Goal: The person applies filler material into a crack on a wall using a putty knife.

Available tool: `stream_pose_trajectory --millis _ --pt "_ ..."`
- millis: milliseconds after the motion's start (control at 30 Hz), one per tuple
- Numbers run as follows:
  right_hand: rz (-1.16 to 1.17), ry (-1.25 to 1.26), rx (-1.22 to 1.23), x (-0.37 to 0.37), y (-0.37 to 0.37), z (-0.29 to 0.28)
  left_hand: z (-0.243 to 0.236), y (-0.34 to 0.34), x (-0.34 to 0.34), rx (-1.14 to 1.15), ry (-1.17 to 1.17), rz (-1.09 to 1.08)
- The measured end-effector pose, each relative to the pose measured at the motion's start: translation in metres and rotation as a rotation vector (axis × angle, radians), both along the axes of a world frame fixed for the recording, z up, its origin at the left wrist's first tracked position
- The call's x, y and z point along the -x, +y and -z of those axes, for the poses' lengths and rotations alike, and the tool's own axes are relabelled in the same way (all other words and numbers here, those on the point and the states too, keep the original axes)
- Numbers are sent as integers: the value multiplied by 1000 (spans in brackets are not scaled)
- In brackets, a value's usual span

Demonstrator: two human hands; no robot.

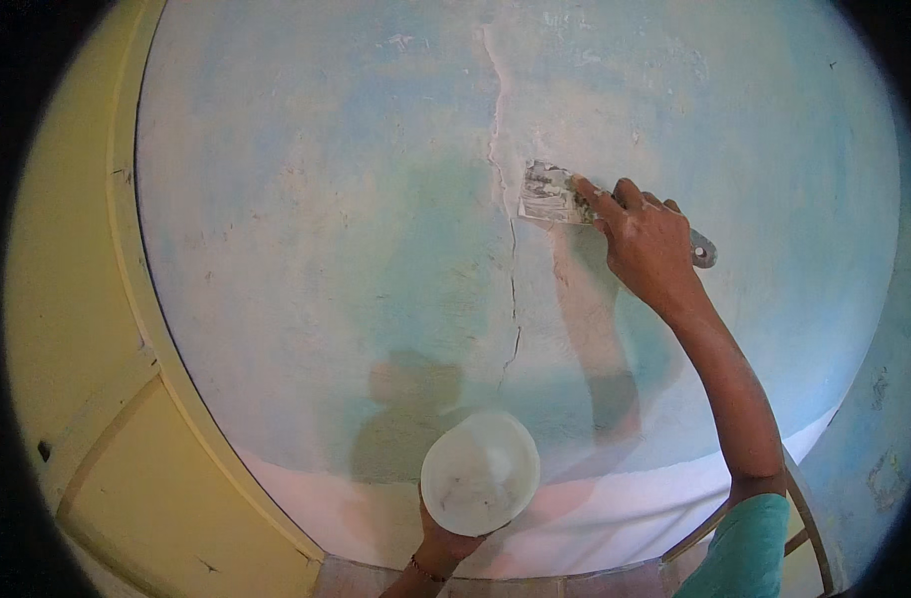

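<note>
Putty knife (553, 194): its flat metal blade, smeared with grey-white filler, lies against the pale blue wall (306, 229) just right of a long crack (507, 229) that runs down from the top of the view. The right hand (647, 244) is closed around the knife, forefinger stretched out along the blade, while the end of the handle pokes out behind the knuckles at the right. A strip of lighter filler covers the upper part of the crack; lower down the crack is a thin dark line.

The left hand (445, 546) grips a round white bowl (480, 472) from beneath, near the lower edge of the view. Its fingers are mostly hidden behind the bowl, and only the wrist with a thin bracelet shows clearly. The bowl's inside looks pale; whether it holds filler is hard to make out.

Below the blue, the wall turns white. At the left stands a yellow door frame (127, 299) with panels, bent by the lens. A teal sleeve (744, 548) is cut off at the bottom edge.
</note>
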State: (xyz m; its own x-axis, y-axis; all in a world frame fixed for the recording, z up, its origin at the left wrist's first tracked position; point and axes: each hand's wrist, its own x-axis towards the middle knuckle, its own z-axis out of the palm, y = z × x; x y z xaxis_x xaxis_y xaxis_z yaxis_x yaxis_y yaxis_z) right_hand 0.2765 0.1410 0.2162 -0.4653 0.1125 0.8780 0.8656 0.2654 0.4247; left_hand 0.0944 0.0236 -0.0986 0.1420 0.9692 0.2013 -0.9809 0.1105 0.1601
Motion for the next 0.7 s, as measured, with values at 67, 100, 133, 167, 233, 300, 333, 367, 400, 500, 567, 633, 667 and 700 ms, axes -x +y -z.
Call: stream_pose_trajectory --millis 67,100,133,167,233,300,333,367,400,500,567,633,667,700 --pt "-8 -5 11 1 -1 -3 5 2 -1 4 -6 16" --pt "-18 -11 21 2 -2 -4 6 4 -1 6 -12 30" --pt "-17 -11 21 2 0 -4 6 4 -4 6 -12 31" --pt "-19 -8 8 2 2 -4 4 3 -7 20 73 -37" --pt "-21 -4 -4 1 4 -5 3 3 -9 36 160 -104" --pt "-39 2 39 1 4 -6 3 2 -9 -70 -79 55" --pt "-39 4 41 1 4 -8 3 3 -9 -68 -77 55" --pt "-45 -5 47 1 4 -8 4 4 -10 -35 -41 64" --pt "-50 -14 52 1 4 -9 4 5 -11 -3 -4 74" --pt "-70 -33 -7 1 10 -12 -4 2 -20 24 135 -21" --pt "-73 -31 -16 1 14 -13 -4 3 -26 16 201 -54" --pt "-80 -34 -27 -1 17 -13 -1 4 -30 4 263 -91" --pt "-88 -36 -26 0 18 -13 2 5 -31 -17 206 -43" --pt "-97 -39 -25 0 18 -13 4 5 -31 -39 149 4"
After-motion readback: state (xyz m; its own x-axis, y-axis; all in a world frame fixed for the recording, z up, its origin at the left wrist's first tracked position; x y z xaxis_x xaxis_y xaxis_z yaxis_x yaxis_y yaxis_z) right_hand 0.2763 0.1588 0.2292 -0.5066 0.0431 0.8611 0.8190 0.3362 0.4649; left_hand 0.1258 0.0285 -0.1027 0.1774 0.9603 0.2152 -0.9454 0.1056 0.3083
